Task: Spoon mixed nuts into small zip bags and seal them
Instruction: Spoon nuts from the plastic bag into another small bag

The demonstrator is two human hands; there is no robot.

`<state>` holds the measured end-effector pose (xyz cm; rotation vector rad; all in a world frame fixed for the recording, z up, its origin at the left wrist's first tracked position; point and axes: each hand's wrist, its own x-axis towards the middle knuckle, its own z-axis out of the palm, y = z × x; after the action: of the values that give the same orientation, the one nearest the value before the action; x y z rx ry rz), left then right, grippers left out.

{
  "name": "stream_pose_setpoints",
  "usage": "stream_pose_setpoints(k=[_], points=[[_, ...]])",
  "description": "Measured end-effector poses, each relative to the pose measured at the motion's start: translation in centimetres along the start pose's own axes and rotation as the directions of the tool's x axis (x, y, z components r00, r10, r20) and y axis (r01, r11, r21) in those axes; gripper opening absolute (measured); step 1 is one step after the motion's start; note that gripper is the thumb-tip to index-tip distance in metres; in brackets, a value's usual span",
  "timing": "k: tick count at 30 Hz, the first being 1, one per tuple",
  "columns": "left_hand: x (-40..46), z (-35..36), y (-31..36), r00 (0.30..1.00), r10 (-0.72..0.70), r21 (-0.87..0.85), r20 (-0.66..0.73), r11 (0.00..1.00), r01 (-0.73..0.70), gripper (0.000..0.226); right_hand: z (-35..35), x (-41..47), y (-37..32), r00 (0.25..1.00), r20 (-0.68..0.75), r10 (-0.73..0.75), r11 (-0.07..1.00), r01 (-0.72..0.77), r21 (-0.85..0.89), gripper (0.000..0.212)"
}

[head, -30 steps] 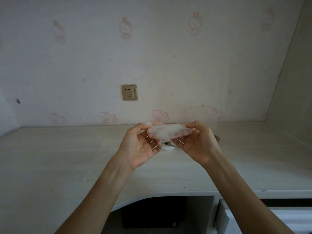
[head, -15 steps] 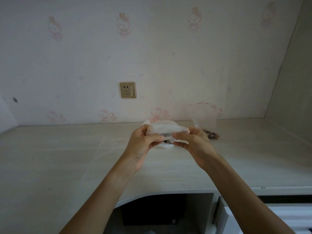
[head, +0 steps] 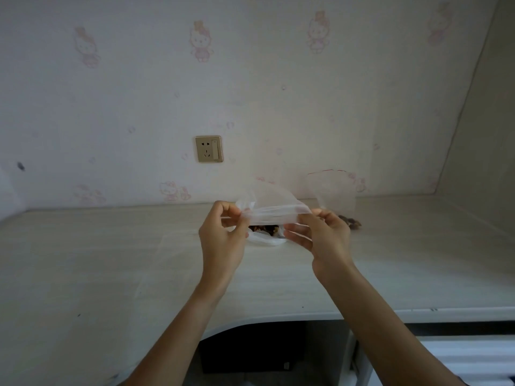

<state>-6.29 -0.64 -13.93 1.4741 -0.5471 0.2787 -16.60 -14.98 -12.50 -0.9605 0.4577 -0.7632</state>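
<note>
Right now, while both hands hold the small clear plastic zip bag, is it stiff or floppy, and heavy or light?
Probably floppy: the small clear plastic zip bag creases between the left hand and right hand. Likely very light, as it looks empty. Its thin smooth film may slip.

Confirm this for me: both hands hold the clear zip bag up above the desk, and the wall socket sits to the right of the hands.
Wrong on the socket. The head view shows the wall socket to the left of the hands. The left hand and right hand do hold the clear zip bag above the desk.
</note>
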Motion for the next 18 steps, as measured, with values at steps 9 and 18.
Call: stream_pose_setpoints(k=[9,18], points=[[0.2,-0.5,1.4,0.798,-0.503,-0.582,0.333,0.556,0.593,0.011,-0.5,0.5,-0.3,0.924,0.323,0.204,0.918,-0.295,0.265,0.013],[0.1,-0.8,1.2,0.772,-0.428,-0.405,0.470,0.672,0.620,0.038,-1.6,1.2,-1.3,0.808,0.435,0.397,0.907,-0.418,-0.051,0.009]])
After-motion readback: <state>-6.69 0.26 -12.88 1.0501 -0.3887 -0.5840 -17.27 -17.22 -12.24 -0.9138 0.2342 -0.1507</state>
